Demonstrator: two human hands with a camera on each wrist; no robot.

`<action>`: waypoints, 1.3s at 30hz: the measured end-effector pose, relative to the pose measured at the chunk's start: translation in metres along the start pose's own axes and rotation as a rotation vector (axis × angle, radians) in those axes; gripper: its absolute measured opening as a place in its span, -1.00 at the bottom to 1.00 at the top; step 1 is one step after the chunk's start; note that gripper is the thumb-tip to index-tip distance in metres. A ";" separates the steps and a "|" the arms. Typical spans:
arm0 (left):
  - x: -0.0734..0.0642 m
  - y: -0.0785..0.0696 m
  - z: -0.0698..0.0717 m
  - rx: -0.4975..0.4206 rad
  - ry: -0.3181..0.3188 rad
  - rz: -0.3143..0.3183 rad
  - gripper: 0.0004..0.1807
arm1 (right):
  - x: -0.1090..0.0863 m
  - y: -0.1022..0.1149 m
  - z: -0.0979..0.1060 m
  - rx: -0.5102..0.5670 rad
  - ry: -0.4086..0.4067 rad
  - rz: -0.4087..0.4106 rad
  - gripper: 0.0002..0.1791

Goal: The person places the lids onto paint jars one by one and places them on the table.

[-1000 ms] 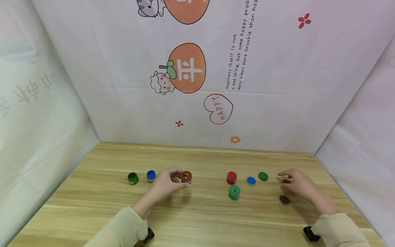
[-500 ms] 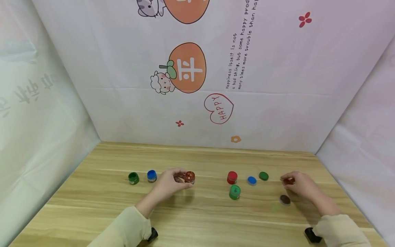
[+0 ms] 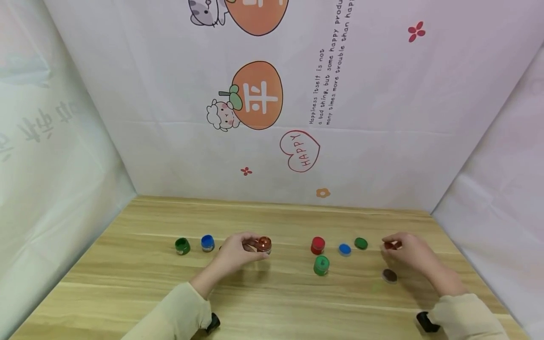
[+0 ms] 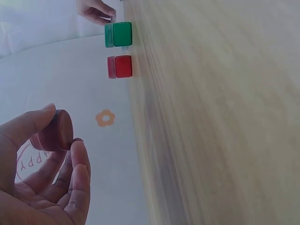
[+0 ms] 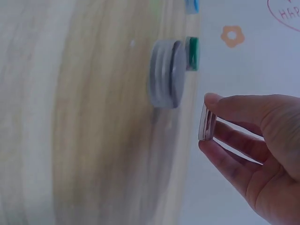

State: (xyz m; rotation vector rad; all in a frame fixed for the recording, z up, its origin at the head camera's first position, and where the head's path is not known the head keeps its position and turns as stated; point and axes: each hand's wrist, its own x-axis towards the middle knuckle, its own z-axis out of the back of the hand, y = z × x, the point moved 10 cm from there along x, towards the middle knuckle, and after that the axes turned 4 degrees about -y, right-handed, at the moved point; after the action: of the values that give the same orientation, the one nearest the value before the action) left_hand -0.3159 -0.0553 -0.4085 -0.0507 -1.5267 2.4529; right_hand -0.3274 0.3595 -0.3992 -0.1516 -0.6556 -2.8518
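My left hand [image 3: 238, 252] grips a small reddish-brown paint jar [image 3: 264, 244] between thumb and fingers, above the table; in the left wrist view the jar [image 4: 55, 131] is tilted on its side. At the right, my right hand [image 3: 410, 252] pinches a reddish-brown lid [image 3: 392, 245] by its edges. The right wrist view shows this lid [image 5: 207, 123] edge-on between thumb and fingertips, off the table. A dark brown lid [image 3: 389, 276] lies just in front of that hand. A dark bit behind my left hand is mostly hidden.
Left of my left hand stand an open dark green jar [image 3: 182, 246] and a blue jar [image 3: 207, 242]. Between the hands are a red jar [image 3: 318, 245], a lighter green jar [image 3: 321, 265], a blue lid [image 3: 344, 249] and a green lid [image 3: 361, 243]. Printed white sheets wall the table.
My left hand has shifted slightly right with the brown jar. The right fingers have closed on the reddish-brown lid and lifted it from the table.
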 end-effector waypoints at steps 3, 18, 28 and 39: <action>0.000 0.000 -0.002 0.000 0.008 0.003 -0.53 | 0.000 0.008 0.001 0.000 -0.009 0.008 -0.65; 0.002 -0.005 -0.008 -0.064 0.039 0.013 -0.48 | 0.006 0.074 0.013 -0.068 -0.050 0.141 -0.68; 0.002 -0.006 -0.011 -0.065 0.050 0.020 -0.45 | 0.007 0.111 0.012 -0.088 -0.053 0.224 -0.74; 0.002 -0.010 -0.017 -0.067 0.062 -0.017 -0.47 | 0.005 0.142 0.014 -0.072 -0.081 0.290 -0.73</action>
State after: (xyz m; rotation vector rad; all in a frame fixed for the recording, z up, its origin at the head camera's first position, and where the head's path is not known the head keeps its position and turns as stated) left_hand -0.3135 -0.0355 -0.4075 -0.1237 -1.5759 2.3641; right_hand -0.2993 0.2401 -0.3267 -0.3456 -0.5002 -2.6006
